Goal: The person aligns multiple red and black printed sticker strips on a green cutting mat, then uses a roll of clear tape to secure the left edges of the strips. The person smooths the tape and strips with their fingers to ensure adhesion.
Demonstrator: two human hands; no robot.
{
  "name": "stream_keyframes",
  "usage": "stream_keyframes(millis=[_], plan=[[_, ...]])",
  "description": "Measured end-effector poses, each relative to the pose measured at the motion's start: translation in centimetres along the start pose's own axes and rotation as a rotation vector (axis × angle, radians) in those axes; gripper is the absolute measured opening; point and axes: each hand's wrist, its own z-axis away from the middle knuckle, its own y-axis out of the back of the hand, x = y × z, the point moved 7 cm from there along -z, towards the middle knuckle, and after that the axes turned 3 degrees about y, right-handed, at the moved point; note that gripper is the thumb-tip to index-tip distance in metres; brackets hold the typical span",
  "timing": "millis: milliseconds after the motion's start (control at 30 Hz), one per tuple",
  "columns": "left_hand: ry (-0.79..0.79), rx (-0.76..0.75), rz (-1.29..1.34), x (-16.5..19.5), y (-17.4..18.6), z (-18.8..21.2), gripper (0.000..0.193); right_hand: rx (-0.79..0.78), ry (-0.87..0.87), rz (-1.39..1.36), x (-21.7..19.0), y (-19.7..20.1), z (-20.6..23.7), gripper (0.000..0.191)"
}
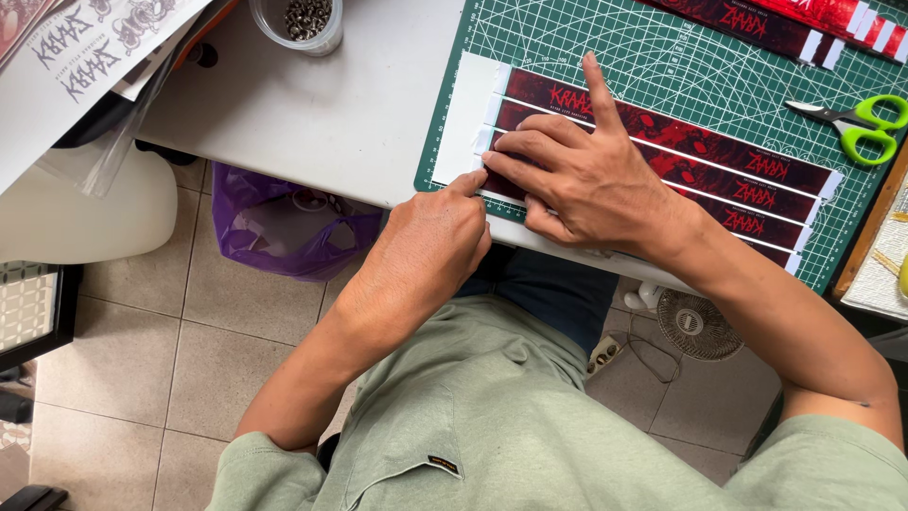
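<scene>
Several dark red printed strips [719,156] with white end tabs lie side by side on a green cutting mat [662,57]. My right hand [591,180] lies flat on their left part, fingers spread, pressing them down. My left hand [435,237] is at the mat's near edge, its fingertips pinching the white end of the nearest strip [480,180]. A white sheet [463,114] lies under the strips' left ends.
Green-handled scissors [856,123] lie on the mat at the right. More red strips [785,24] lie at the top right. A clear cup of small metal parts [303,21] stands on the white table [312,114]. A purple bag [274,222] and a small fan [698,324] sit on the floor.
</scene>
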Motion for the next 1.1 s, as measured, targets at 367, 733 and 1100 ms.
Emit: stream_keyframes(millis=[367,733,1100], plan=[[-0.009,0.062,0.024,0.0,0.4,0.4,0.029,-0.025,0.009,0.074,-0.4,-0.5,-0.1,0.045],[0.042,0.072,-0.004,-0.1,0.1,1.0,0.026,-0.019,-0.003,0.019,-0.2,-0.5,-0.2,0.045],[0.061,0.020,-0.039,0.1,-0.2,0.4,0.032,-0.018,-0.005,-0.001,-0.2,-0.3,-0.3,0.044]])
